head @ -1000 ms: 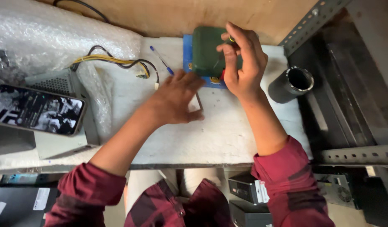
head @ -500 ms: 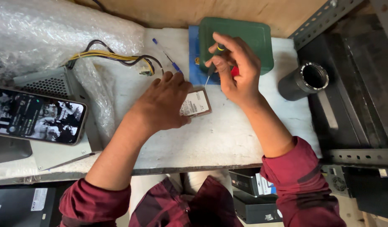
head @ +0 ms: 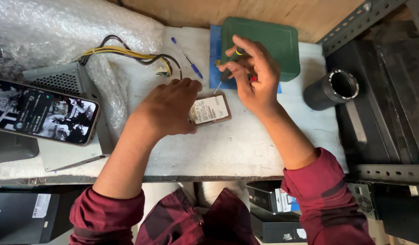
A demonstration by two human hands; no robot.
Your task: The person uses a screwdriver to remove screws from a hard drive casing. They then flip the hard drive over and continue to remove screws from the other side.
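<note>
A small hard drive (head: 210, 109) with a white label lies flat on the white worktop (head: 227, 149). My left hand (head: 168, 106) rests on its left end and holds it down. My right hand (head: 254, 75) grips a thin screwdriver (head: 226, 72) with a dark handle, and the tip points down at the drive's upper edge. Behind my right hand sits a green lid (head: 273, 38) on a blue case (head: 215, 50).
A blue pen (head: 186, 58) lies beside the case. A power supply (head: 59, 81) with yellow and black cables (head: 123, 54) sits left under bubble wrap (head: 46, 27), with a phone (head: 41, 112) propped on it. A black cylinder (head: 331, 90) and a metal rack (head: 386, 113) stand to the right.
My right hand left the green lid and came down with the screwdriver toward the drive. My left hand slid slightly to cover the drive's left end. The camera view shifted.
</note>
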